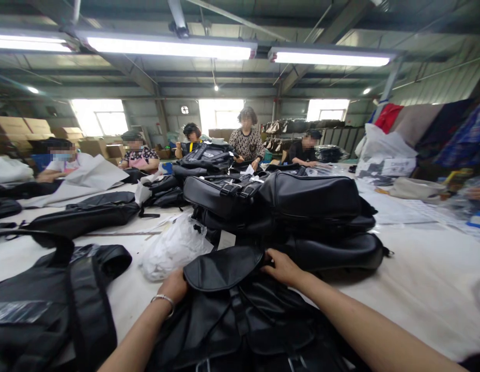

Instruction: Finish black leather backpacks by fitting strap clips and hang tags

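Note:
A black backpack [208, 323] with a flap, straps and front pockets lies before me on the table. My left hand [176, 287] is at the left edge of its top flap [224, 266], with the fingers hidden behind the flap. On the flap's right side, my right hand [283, 266] grips the edge between thumb and bent fingers. Just behind the flap are a small white tag [226, 239] and a crumpled white plastic bag [175, 248]. Stacked black bags [313, 196] rise beyond my right hand.
Another black backpack [42, 305] lies at the left, near my left forearm. Farther back is a flat black bag [88, 212]. Several people sit or stand around the far side of the white table [429, 279]. At the right stands a white sack [387, 150].

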Available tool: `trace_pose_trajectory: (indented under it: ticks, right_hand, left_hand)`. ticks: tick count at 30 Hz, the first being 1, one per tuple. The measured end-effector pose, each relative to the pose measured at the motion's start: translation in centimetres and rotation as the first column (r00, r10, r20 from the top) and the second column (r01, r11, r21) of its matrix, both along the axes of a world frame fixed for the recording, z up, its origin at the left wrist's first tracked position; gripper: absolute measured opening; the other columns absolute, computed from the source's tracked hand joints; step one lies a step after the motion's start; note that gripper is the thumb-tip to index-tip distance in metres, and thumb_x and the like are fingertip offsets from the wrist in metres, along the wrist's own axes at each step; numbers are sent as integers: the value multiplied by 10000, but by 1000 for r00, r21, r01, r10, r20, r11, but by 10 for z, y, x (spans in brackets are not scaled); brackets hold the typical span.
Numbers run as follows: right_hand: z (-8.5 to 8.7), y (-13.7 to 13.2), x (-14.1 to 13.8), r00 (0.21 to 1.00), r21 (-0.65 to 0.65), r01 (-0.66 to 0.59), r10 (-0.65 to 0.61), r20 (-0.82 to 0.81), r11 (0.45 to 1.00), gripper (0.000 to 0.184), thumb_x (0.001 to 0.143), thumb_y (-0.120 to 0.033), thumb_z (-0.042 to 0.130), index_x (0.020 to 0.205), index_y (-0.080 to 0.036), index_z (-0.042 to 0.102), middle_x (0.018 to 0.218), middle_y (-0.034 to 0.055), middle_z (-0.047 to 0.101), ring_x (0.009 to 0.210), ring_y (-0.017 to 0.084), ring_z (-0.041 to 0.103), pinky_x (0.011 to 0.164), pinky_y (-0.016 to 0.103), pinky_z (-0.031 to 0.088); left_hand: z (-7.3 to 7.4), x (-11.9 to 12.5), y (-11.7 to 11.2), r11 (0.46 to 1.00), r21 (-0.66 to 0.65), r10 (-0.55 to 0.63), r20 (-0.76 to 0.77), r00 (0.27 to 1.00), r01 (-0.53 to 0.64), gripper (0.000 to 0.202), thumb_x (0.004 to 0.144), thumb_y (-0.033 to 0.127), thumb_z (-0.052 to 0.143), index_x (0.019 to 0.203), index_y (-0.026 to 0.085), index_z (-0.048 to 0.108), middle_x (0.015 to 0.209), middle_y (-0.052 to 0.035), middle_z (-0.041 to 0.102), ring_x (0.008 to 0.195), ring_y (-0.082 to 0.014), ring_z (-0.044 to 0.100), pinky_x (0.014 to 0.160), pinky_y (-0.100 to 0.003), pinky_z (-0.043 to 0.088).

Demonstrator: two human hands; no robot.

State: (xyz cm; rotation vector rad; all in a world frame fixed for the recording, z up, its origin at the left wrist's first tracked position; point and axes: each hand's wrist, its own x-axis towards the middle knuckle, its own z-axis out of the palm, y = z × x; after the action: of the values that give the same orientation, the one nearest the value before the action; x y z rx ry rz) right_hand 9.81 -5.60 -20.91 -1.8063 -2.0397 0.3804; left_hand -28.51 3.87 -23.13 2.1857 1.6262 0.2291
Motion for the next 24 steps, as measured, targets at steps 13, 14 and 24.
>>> trace_pose_trajectory:
  ticks: [13, 14, 24]
  right_hand:
    - [9, 39, -5, 999, -37, 14, -12, 39, 999, 241, 929, -357, 556, 924, -133, 643, 948, 47, 671, 903, 179, 635, 855, 401, 507]
    - [8, 36, -2, 998, -35, 24, -22, 54, 999, 237, 934, -348, 547, 929, -132, 644, 960, 51, 672, 916, 182, 634, 863, 403, 503]
    - [3, 5, 1, 980, -60, -150, 157, 126, 987, 428, 813, -100, 480, 1173, -242, 663, 1141, 70, 698, 1070, 242, 626, 933, 348, 455]
  left_hand:
    - [7, -4, -7, 1000, -4, 19, 0, 1000, -19, 241, 915, 340, 554, 973, 139, 673, 986, -79, 715, 985, -219, 658, 876, -382, 490]
    - [7, -6, -8, 1000, -7, 20, 5, 1000, -20, 244, 915, 344, 553, 977, 142, 674, 982, -73, 716, 980, -218, 659, 877, -385, 491]
    - [16, -15, -13, 998, 65, 15, 83, 996, -20, 212, 857, 261, 598, 1021, 144, 663, 977, -69, 704, 935, -203, 661, 866, -355, 516]
